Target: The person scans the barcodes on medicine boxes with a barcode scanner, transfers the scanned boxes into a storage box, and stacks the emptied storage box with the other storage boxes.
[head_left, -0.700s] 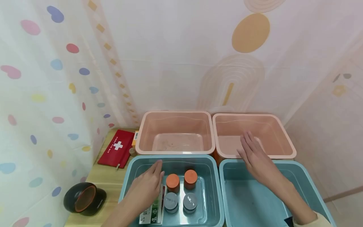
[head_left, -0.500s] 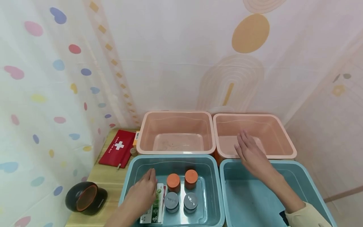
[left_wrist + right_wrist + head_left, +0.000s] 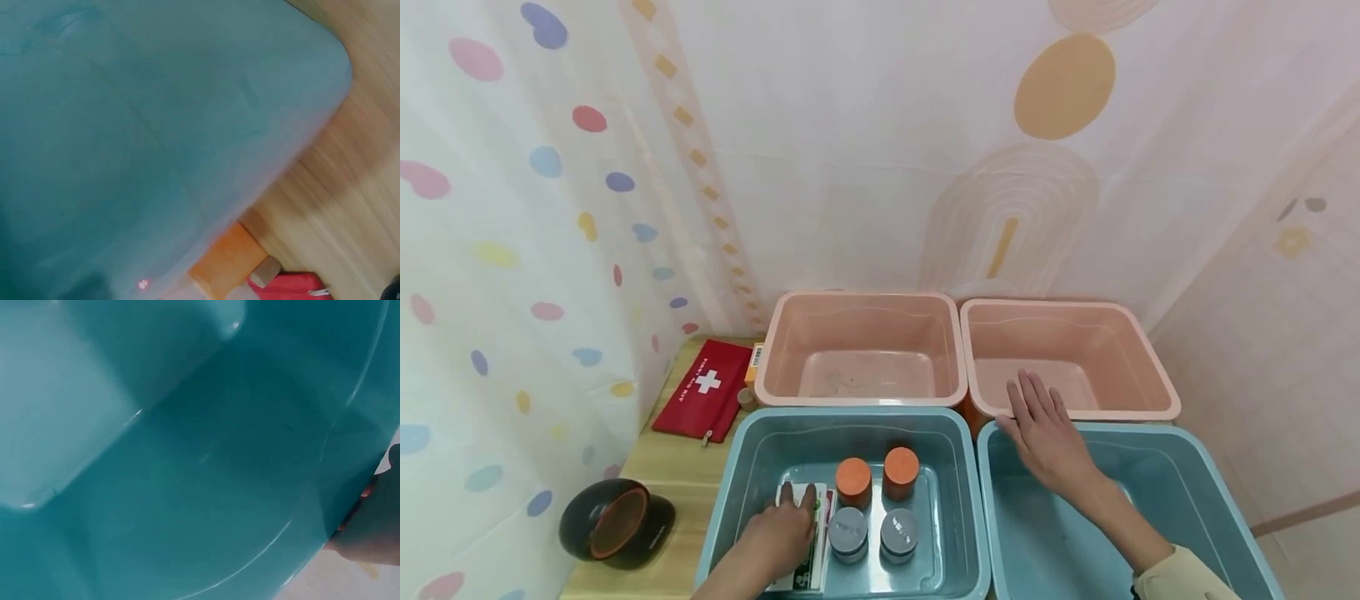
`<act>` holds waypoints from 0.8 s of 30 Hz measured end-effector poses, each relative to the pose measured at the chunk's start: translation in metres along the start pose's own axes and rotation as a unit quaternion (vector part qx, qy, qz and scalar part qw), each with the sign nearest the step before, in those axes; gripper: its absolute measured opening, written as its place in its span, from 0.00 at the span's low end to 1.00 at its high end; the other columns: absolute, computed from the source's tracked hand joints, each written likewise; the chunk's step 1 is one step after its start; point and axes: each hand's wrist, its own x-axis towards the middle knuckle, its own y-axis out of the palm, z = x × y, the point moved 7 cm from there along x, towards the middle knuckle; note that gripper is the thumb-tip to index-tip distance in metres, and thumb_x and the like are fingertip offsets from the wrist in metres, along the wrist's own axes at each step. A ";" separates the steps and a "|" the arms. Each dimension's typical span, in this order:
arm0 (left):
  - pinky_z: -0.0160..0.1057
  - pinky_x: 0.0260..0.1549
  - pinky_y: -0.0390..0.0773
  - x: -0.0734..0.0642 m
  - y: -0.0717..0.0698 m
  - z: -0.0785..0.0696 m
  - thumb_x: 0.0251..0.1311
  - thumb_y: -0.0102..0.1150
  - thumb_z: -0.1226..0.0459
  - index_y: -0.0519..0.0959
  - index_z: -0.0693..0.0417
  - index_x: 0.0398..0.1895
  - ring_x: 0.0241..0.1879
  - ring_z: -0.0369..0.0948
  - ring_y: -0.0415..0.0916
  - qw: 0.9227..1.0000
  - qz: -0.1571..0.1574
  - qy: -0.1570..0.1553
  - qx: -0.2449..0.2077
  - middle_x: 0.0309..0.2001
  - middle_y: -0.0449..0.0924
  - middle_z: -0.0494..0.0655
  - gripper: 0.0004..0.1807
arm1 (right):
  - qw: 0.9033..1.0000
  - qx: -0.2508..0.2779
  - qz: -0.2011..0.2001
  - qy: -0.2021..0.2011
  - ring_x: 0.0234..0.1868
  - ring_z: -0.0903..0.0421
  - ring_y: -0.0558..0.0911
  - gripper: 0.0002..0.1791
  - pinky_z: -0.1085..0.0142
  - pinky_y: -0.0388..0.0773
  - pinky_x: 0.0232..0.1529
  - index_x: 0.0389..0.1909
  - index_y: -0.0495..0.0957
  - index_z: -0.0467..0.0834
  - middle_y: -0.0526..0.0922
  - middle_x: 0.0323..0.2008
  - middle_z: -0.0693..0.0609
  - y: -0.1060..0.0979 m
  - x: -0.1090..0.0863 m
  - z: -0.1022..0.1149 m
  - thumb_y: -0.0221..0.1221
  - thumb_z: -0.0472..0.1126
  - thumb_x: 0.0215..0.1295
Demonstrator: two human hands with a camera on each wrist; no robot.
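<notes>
My left hand (image 3: 778, 533) is inside the left blue bin (image 3: 958, 467) in the head view. Two fingers stretch forward over the far end of flat white-and-green boxes (image 3: 817, 537), which the hand partly covers. Right beside the boxes stand two orange-capped containers (image 3: 901, 472) and two grey-lidded jars (image 3: 848, 533). Palm down and fingers straight, my right hand (image 3: 1051, 446) hovers across the near rim of the right pink bin (image 3: 1075, 333), holding nothing. Part of that hand (image 3: 372, 525) shows past the bin edge in the right wrist view.
A second blue bin (image 3: 1075, 550) lies under my right forearm, and another pink bin (image 3: 865, 342) stands behind the left one. On the wooden table (image 3: 670, 475) are a red first aid pouch (image 3: 703, 392), an orange box (image 3: 228, 259) and a black round object (image 3: 613, 521).
My left hand has moved back and down onto the boxes, its fingers now spread apart. The right hand has come back toward the pink bin's near rim.
</notes>
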 end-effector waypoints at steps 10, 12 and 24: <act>0.71 0.51 0.86 0.021 0.022 0.001 0.75 0.67 0.49 0.66 0.52 0.84 0.64 0.81 0.74 0.999 0.010 -0.025 0.034 0.80 0.56 0.82 0.40 | 1.000 -0.009 -0.003 0.007 0.88 0.29 0.49 0.42 0.32 0.44 0.85 0.85 0.56 0.29 0.51 0.87 0.30 0.010 0.000 -0.002 0.59 0.49 0.83; 0.72 0.54 0.84 0.014 0.014 -0.008 0.75 0.67 0.51 0.65 0.54 0.85 0.67 0.85 0.69 0.999 0.018 -0.035 0.030 0.81 0.53 0.81 0.41 | 1.000 -0.014 -0.006 0.005 0.87 0.29 0.50 0.42 0.32 0.45 0.85 0.85 0.57 0.29 0.51 0.87 0.29 0.011 0.000 -0.003 0.59 0.50 0.83; 0.73 0.64 0.77 -0.016 -0.018 -0.037 0.72 0.70 0.54 0.65 0.58 0.82 0.66 0.79 0.69 0.998 -0.003 -0.034 0.059 0.80 0.54 0.79 0.41 | 1.000 -0.011 -0.019 0.003 0.87 0.28 0.50 0.44 0.31 0.46 0.85 0.85 0.55 0.29 0.50 0.87 0.29 0.009 -0.001 -0.002 0.60 0.49 0.82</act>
